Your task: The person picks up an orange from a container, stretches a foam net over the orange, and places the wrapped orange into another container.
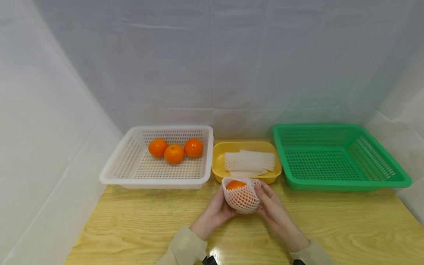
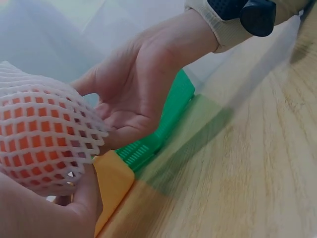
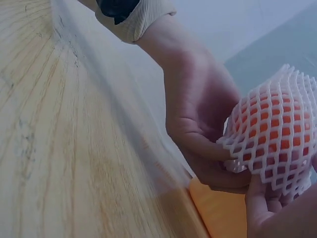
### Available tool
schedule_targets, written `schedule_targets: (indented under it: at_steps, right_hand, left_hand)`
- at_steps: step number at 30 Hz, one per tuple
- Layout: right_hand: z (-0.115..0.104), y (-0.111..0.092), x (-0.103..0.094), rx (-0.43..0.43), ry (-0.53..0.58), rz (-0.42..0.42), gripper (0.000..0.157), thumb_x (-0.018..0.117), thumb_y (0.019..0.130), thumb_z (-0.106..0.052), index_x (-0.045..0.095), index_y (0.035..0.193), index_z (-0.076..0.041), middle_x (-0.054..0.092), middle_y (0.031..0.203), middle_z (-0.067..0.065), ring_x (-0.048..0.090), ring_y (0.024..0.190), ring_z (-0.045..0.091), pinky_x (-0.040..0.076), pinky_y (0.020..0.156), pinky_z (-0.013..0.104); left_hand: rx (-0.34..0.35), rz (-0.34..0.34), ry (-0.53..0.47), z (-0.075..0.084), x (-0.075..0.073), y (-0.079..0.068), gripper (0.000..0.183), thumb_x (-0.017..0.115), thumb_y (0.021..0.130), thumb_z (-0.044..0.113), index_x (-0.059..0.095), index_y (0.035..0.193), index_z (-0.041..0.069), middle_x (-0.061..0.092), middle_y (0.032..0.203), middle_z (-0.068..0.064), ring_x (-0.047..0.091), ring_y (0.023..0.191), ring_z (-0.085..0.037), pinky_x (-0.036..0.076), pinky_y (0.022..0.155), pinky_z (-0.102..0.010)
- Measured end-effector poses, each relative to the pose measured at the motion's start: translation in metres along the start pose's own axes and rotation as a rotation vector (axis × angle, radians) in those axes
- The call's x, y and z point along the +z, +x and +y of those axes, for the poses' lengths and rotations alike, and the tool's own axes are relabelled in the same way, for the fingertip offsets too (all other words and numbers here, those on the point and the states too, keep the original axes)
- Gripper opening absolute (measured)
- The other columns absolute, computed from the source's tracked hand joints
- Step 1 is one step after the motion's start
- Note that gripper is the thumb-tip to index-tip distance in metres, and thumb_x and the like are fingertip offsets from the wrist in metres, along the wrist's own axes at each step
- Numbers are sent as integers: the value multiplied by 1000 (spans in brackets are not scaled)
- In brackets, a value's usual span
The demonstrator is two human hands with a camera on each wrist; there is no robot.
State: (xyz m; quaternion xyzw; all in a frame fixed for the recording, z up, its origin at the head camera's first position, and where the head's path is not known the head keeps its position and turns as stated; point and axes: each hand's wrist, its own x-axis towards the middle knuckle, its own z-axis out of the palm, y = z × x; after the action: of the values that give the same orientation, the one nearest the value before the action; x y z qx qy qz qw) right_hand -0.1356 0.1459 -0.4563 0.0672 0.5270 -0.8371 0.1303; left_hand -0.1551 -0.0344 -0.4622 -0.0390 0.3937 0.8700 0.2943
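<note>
An orange (image 1: 236,184) sits inside a white foam net sleeve (image 1: 244,201), its top showing through the sleeve's open mouth in the head view. My left hand (image 1: 216,209) holds the sleeved fruit from the left and below, fingers curled under it. On the other side my right hand (image 1: 273,209) pinches the sleeve's edge between thumb and fingers. Both wrist views show the stretched netting (image 2: 37,131) with orange skin behind its holes. Fingers of both hands meet around the sleeve's lower end (image 3: 277,171) in the right wrist view.
At the back left, a white basket (image 1: 155,182) holds three oranges (image 1: 173,154). A yellow tray (image 1: 218,165) with flat foam net sleeves (image 1: 250,161) stands just beyond my hands. The green basket (image 1: 347,184) is at the right, on the wooden table (image 1: 139,224).
</note>
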Motion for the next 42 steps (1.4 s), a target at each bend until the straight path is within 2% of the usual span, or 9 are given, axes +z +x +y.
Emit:
schedule_targets:
  at_steps: [3,9,14,21,24,29,33,36,42]
  right_hand:
    - [1,0,0,-14,9,-34,17,49,108,-26,56,120,-16,61,112,0,61,97,11,53,79,21]
    - [2,2,-2,24,3,-87,25,47,109,-24,50,129,-11,63,114,-1,61,101,9,53,83,21]
    - [3,3,-3,45,1,-64,27,46,109,-21,48,133,-8,64,112,-1,62,96,8,53,79,20]
    - [3,3,-2,28,-59,20,49,50,107,-20,36,148,3,61,123,1,61,108,11,53,93,25]
    - [1,4,0,-15,-139,53,50,52,107,-26,39,149,-3,58,130,3,60,110,14,51,97,29]
    - [-3,0,3,-225,-394,-48,52,54,107,-23,36,154,-11,41,155,15,48,134,28,42,111,39]
    - [-1,-4,8,-371,-621,-137,85,75,92,-14,24,160,-16,26,163,19,30,147,40,28,118,54]
    - [3,-6,13,-389,-661,-110,101,86,81,-16,23,160,-20,27,163,16,29,148,40,23,118,58]
    - [4,-11,19,-411,-632,2,96,90,75,-9,33,152,-12,41,154,14,35,146,36,24,120,53]
  left_hand:
    - [-26,-21,-56,0,1,0,70,29,107,57,26,159,9,50,140,-14,56,118,-21,51,97,-34]
    - [-58,-47,-138,4,4,-1,69,36,104,58,34,155,10,62,122,-3,61,109,-13,54,91,-27]
    - [-55,-55,-162,6,5,-2,67,38,105,55,35,156,12,64,123,-3,63,111,-14,54,94,-29]
    - [-44,-52,-170,5,4,-2,64,32,107,54,37,152,9,63,117,-6,66,102,-13,56,84,-25]
    - [-40,-45,-173,5,3,-2,67,32,107,54,32,155,7,63,117,-6,65,103,-13,56,86,-25]
    - [-22,-12,-122,5,3,-1,67,36,107,51,28,157,6,58,127,-11,62,107,-16,55,90,-28]
    - [7,14,-25,2,4,-1,63,35,108,46,29,158,7,53,134,-15,62,108,-17,57,89,-29]
    - [24,40,20,0,6,-2,63,36,108,46,32,157,7,58,132,-12,65,106,-15,58,88,-27]
    - [83,94,40,-4,8,-5,51,38,111,31,40,152,0,65,115,-3,64,100,-9,56,87,-24]
